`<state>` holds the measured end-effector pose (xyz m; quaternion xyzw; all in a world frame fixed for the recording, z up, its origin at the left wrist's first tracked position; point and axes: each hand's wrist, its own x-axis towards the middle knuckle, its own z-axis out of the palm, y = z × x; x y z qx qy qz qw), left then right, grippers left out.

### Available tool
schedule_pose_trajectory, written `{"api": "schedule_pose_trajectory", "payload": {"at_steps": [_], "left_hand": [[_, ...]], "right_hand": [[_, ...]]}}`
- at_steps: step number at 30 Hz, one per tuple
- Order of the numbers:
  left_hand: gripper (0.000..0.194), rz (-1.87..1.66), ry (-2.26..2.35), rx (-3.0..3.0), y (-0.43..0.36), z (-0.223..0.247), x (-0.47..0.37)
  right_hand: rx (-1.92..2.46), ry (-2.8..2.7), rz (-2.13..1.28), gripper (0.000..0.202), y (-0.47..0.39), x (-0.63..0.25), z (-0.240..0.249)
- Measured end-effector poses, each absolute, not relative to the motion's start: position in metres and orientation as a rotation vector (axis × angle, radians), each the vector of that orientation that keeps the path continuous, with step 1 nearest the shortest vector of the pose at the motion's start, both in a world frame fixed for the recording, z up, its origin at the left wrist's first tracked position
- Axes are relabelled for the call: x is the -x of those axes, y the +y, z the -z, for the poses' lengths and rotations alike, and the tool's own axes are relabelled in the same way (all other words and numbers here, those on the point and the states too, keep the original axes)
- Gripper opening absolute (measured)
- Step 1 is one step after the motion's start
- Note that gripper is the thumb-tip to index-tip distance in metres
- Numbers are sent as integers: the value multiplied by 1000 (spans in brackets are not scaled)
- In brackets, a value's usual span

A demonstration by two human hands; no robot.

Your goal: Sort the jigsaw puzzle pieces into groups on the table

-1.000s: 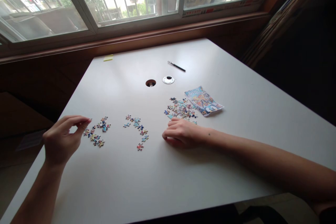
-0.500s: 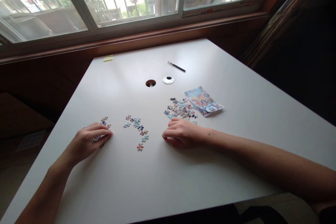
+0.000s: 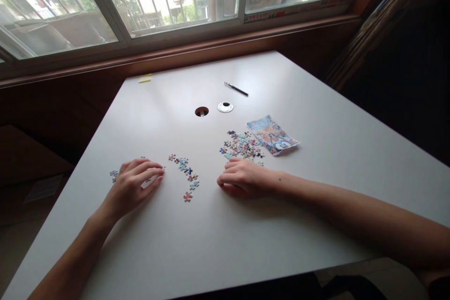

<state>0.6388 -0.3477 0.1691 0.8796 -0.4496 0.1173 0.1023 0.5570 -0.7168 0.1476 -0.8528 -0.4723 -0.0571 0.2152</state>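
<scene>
My left hand [image 3: 138, 180] reaches over the table's left part, its fingertips pinched on a small puzzle piece [image 3: 164, 167] that they mostly cover. Loose pieces [image 3: 114, 176] show beside and partly beneath this hand. Right of its fingertips, a curved row of several pieces [image 3: 189, 171] ends in a reddish piece [image 3: 188, 196]. My right hand [image 3: 242, 178] rests on the table with curled fingers, and nothing shows in them. Just beyond it lies a heap of mixed puzzle pieces [image 3: 242, 144], next to a colourful picture sheet [image 3: 272, 135].
On the white table [image 3: 211, 243], a black pen [image 3: 236, 89] lies toward the back. Nearer are a round hole [image 3: 201, 111] and a silver ring-shaped cover [image 3: 225, 107]. A yellow sticky note [image 3: 145, 78] is at the back left edge, below the window.
My left hand has moved right, uncovering pieces at the far left. The light blue piece left of the curved row is no longer in its place. My right hand has stayed still.
</scene>
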Motion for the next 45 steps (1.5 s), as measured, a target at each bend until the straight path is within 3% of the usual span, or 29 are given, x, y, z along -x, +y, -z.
{"api": "schedule_pose_trajectory", "payload": {"at_steps": [13, 20, 41, 45], "left_hand": [[23, -379, -1118, -2718, -336, -161, -645], [59, -210, -1365, -2730, -359, -157, -635], [12, -433, -1141, -2699, -355, -166, -635], [17, -490, -973, -2819, -353, -165, -636]], "right_hand": [[2386, -1309, 167, 12, -716, -556, -150], [2369, -1311, 169, 13, -716, -556, -148], [2381, -1311, 163, 12, -716, -556, -149], [2383, -1313, 168, 12, -717, -557, -148]]}}
